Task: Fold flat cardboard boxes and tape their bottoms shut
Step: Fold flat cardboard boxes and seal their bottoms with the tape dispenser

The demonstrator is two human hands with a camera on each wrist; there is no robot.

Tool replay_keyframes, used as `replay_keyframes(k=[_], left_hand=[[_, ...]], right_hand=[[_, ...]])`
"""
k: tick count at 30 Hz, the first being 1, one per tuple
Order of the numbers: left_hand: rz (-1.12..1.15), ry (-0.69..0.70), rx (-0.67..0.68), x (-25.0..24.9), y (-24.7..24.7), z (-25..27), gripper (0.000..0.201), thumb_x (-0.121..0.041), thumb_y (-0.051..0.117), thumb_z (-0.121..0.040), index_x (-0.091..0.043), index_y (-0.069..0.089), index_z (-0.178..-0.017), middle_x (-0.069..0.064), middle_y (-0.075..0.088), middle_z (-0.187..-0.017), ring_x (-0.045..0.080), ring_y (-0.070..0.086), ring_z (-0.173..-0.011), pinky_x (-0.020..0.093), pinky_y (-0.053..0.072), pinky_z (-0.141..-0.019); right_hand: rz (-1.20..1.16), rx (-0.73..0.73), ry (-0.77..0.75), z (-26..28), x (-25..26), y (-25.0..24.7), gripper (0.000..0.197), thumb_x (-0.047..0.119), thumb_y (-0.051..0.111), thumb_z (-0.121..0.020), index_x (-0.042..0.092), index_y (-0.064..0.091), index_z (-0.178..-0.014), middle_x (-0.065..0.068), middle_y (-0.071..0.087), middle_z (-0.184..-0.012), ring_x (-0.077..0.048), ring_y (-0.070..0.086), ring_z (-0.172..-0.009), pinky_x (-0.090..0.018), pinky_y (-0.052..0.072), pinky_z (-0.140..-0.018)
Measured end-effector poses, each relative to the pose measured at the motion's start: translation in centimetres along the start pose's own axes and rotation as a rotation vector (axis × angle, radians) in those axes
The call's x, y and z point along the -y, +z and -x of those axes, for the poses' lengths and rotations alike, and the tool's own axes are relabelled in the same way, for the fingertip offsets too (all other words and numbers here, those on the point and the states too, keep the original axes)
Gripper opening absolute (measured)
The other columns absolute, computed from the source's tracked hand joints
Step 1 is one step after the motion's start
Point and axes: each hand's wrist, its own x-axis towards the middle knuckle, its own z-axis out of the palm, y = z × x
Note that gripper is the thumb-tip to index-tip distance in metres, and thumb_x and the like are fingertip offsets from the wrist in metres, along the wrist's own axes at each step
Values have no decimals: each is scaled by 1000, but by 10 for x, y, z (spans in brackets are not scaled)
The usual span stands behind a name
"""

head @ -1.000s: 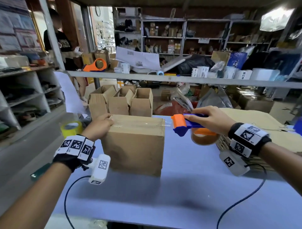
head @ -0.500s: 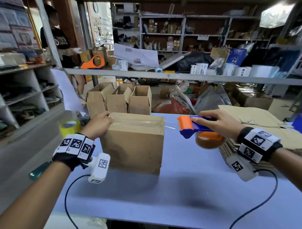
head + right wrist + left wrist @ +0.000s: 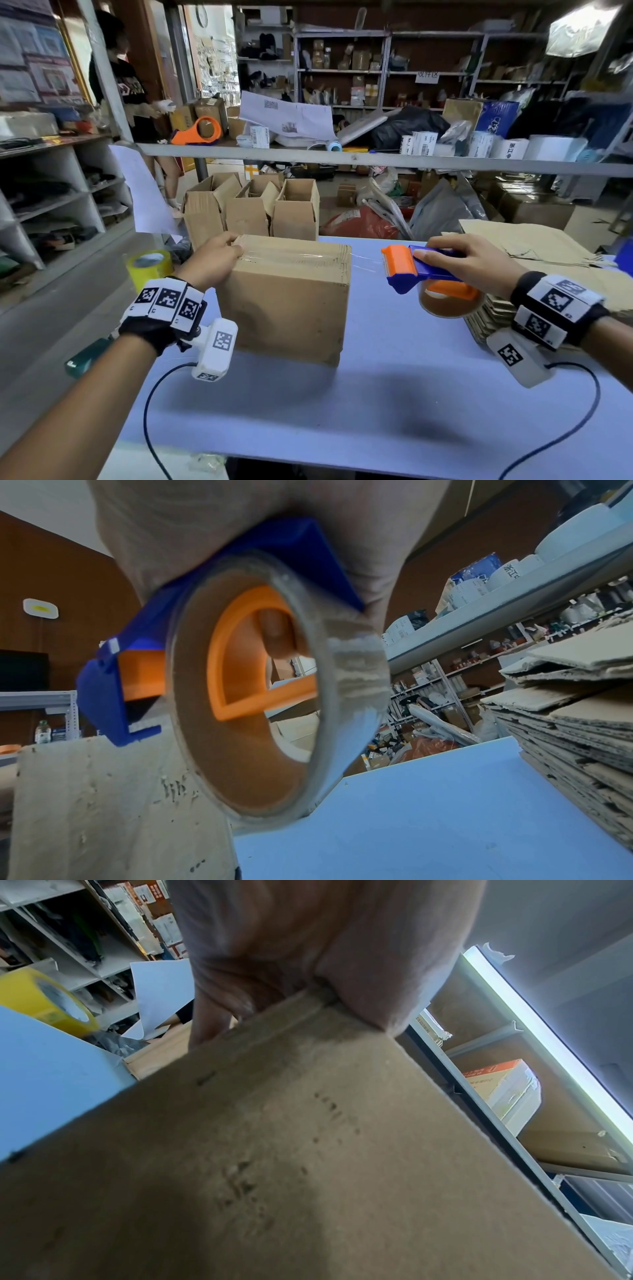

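Note:
A folded cardboard box (image 3: 284, 298) stands on the blue table (image 3: 394, 394) with clear tape along its top. My left hand (image 3: 222, 251) grips its top left corner; in the left wrist view the fingers (image 3: 209, 1026) curl down the box's (image 3: 308, 1150) left side. To the right of the box, my right hand (image 3: 445, 255) grips a blue and orange tape dispenser (image 3: 407, 270) with its brown tape roll (image 3: 448, 303) hanging below. A thin strand of clear tape (image 3: 366, 257) runs from the box's right edge to the dispenser. The right wrist view shows the roll (image 3: 267, 723) close up.
A stack of flat cardboard (image 3: 548, 253) lies at the table's right, just behind my right wrist. A yellow tape roll (image 3: 149, 265) sits left of the table. Open folded boxes (image 3: 253, 209) stand behind it. A metal shelf rail (image 3: 376, 159) crosses ahead; a person (image 3: 126, 85) stands far left.
My right hand has carried the dispenser a little to the right, away from the box, drawing tape out. My left hand has stayed on the box's corner.

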Motion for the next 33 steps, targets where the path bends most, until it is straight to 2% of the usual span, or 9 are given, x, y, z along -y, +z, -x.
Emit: replay_keyframes(k=[5,9,12,15,18,22,25,29,33], left_hand=[[-4,-4,-4,-1,2,-1,33,-18,46,-102,-14,57,-133,1,53,-118,19,46,-107,30,31,-87],[-20,-5,-6,-4,4,1,34,-19,45,-103,-15,56,-135,0,52,-117,19,46,-107,30,31,-87],[-29,-7,-8,-4,4,0,34,-19,45,-103,-14,56,-135,1,51,-116,19,45,-106,29,30,-86],[-37,-11,-21,-4,5,-1,34,-20,46,-102,-15,56,-135,3,54,-122,20,45,-106,29,30,-86],[-28,-5,-16,-4,7,-1,35,-19,46,-102,-14,56,-135,7,56,-130,20,45,-106,29,30,-86],[-56,-4,-21,-3,8,-2,37,-22,44,-103,-16,53,-138,9,55,-137,20,44,-107,32,32,-87],[-55,-1,-24,-2,9,-2,37,-22,44,-103,-16,53,-139,9,54,-137,20,44,-107,32,33,-88],[-36,21,-18,0,10,-2,36,-20,44,-103,-13,54,-136,10,56,-134,22,46,-108,32,33,-87],[-39,12,-12,-1,10,-2,38,-20,43,-102,-14,53,-138,10,55,-137,26,48,-115,34,35,-90]], right_hand=[[7,-4,6,7,-2,-4,46,67,54,-84,24,73,-85,1,67,-75,-13,61,-71,-31,43,-65],[-14,-2,27,10,-3,-4,47,66,54,-83,24,74,-87,2,68,-75,-12,61,-70,-25,42,-62],[-15,-8,47,13,-10,-8,44,66,56,-84,26,74,-85,3,67,-72,-11,59,-66,-29,40,-63],[-10,-19,71,19,-20,-12,52,70,54,-82,23,75,-88,2,68,-73,-14,59,-68,-32,40,-65],[35,-8,81,19,-20,-6,53,71,54,-82,22,72,-79,2,65,-68,-11,55,-62,-29,37,-61],[195,103,116,-1,-10,9,53,67,58,-90,18,69,-73,-3,62,-65,-14,52,-62,-29,35,-60],[283,208,163,-22,-1,17,52,66,58,-91,19,69,-72,3,62,-63,-13,54,-64,-32,39,-65],[318,321,225,-44,10,25,53,69,59,-89,20,71,-71,10,62,-59,-10,54,-62,-26,39,-62],[345,386,252,-61,22,33,55,68,60,-88,15,76,-82,4,65,-69,-14,55,-68,-28,41,-64]])
